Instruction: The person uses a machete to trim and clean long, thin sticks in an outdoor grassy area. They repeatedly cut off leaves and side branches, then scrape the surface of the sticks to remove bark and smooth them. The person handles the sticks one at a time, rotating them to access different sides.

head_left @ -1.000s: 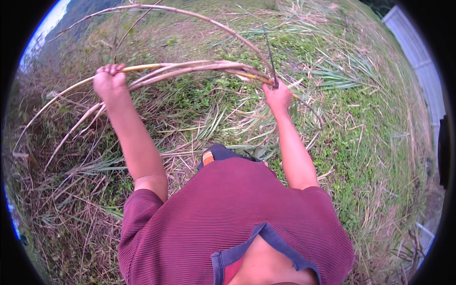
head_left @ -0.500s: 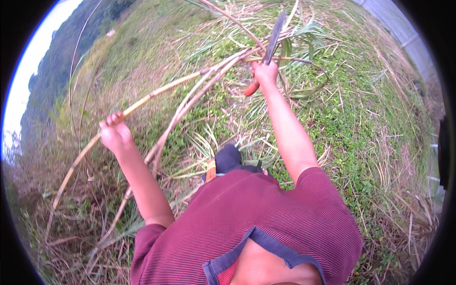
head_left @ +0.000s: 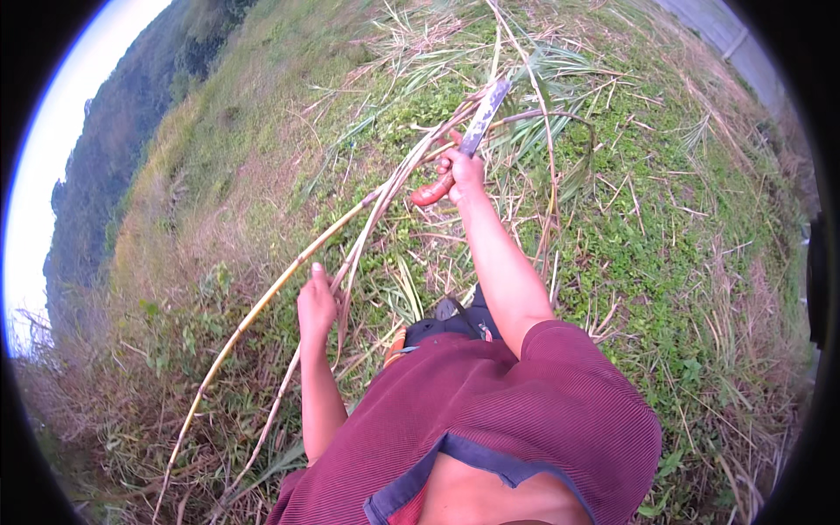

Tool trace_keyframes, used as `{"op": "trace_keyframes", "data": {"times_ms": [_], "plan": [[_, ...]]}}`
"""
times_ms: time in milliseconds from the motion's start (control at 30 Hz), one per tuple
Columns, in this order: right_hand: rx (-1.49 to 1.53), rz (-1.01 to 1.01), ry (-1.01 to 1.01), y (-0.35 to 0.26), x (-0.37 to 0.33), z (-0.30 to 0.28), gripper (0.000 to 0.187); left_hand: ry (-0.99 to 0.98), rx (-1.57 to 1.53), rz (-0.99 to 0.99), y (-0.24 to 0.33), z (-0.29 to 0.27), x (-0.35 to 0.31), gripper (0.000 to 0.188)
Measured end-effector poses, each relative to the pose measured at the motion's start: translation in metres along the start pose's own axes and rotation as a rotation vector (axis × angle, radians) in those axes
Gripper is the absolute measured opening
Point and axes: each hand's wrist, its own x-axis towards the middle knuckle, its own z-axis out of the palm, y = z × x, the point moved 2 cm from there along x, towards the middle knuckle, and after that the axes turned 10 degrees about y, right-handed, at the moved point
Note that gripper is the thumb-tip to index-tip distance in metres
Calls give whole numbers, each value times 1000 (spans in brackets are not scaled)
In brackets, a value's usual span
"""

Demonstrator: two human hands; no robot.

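My right hand point(head_left: 460, 171) is closed around the reddish curved handle point(head_left: 432, 190) of a machete. Its patchy grey blade point(head_left: 486, 115) points away from me, crossing the upper ends of several stalks. A long yellow cane stalk point(head_left: 267, 297) with dark joints slants from there down to the lower left. Beside it run thinner brownish stalks point(head_left: 378, 208). My left hand point(head_left: 317, 306) is near the middle of these stalks, thumb up and the other fingers curled. A brownish stalk passes behind it, and what the fingers hold, if anything, is hidden.
Cut green leaves point(head_left: 564, 66) and dry straw lie on the ground ahead. Low green plants point(head_left: 612, 227) spread to the right, and taller brush point(head_left: 114, 376) stands at left. A pale grey structure point(head_left: 739, 44) shows at the upper right. My dark trousers point(head_left: 455, 324) are below me.
My left hand has come off the yellow cane stalk and moved right and down toward the brownish stalks. My right hand, with the machete, has shifted left and nearer to me.
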Motion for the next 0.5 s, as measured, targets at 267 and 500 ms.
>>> {"op": "trace_keyframes", "data": {"times_ms": [267,500], "plan": [[139,90,3,-20,116,75,21,398,544,680,81,55,45,18],[74,-119,-89,-128,202,189,24,715,435,851,186,103,114,14]]}}
